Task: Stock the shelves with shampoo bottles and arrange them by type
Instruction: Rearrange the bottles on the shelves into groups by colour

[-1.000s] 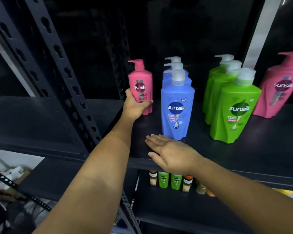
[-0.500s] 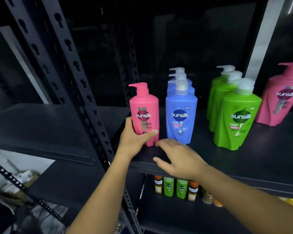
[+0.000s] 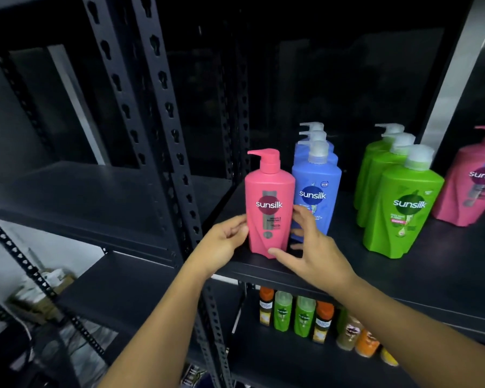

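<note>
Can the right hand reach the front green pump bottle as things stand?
Probably yes: bare black shelf lies between the right hand and the front green plastic pump bottle, but it must first release the pink plastic pump bottle.

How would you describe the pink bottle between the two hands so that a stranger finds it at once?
Find the black shelf with rows of pump bottles. At its left end, beside the blue row, a pink bottle stands between the left hand and right hand. Its neighbours have white pumps; the other pink bottle is far right, untouched.
</note>
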`<state>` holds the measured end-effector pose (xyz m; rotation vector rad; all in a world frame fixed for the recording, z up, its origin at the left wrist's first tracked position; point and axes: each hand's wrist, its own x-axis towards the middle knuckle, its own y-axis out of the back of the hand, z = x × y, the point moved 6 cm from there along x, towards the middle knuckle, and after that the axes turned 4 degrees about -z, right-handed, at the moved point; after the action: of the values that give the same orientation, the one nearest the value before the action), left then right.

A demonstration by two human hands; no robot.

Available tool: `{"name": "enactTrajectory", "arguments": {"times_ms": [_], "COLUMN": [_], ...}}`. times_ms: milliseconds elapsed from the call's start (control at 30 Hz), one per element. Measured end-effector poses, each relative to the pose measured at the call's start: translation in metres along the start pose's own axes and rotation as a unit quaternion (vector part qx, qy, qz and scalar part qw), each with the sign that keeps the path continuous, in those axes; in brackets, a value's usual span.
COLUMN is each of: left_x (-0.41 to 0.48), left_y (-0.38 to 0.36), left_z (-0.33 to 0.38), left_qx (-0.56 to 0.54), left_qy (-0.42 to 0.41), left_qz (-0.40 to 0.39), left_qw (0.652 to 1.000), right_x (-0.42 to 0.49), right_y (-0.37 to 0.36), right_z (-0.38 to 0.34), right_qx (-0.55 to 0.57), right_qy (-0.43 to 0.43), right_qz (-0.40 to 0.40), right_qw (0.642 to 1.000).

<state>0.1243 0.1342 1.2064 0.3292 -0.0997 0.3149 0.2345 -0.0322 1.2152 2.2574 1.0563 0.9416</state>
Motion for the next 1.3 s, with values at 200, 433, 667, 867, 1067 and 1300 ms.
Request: {"name": "enactTrajectory", "arguments": {"times_ms": [200, 433, 667, 867, 1067, 1300], "left_x": [0.015, 0.026, 0.019, 0.012, 0.013, 0.042], "left_y": [-0.008, -0.019, -0.021, -0.054, -0.139, -0.234], "left_z": [-0.021, -0.032, -0.024, -0.008, 0.021, 0.052], "left_qx": [0.219, 0.354, 0.349, 0.386, 0.363, 0.357], "left_qy": [0.007, 0.036, 0.06, 0.002, -0.123, -0.173], "left_qz": [-0.082, -0.099, -0.103, -0.088, -0.079, -0.177], "left_qw": [0.972, 0.929, 0.93, 0.918, 0.92, 0.901], "right_x": [0.0, -0.005, -0.024, -0.068, -0.118, -0.162], "right_y": [0.007, 0.012, 0.023, 0.061, 0.11, 0.172], "right_z": [-0.003, -0.004, 0.0, 0.015, 0.044, 0.074], "right_qx": [-0.015, -0.023, 0.017, 0.043, 0.048, 0.035], "right_qy": [-0.015, -0.012, -0.035, -0.07, -0.135, -0.209], "right_qz": [0.007, 0.024, 0.05, 0.093, 0.15, 0.205], "right_qw": [1.0, 0.999, 0.998, 0.992, 0.978, 0.956]}}
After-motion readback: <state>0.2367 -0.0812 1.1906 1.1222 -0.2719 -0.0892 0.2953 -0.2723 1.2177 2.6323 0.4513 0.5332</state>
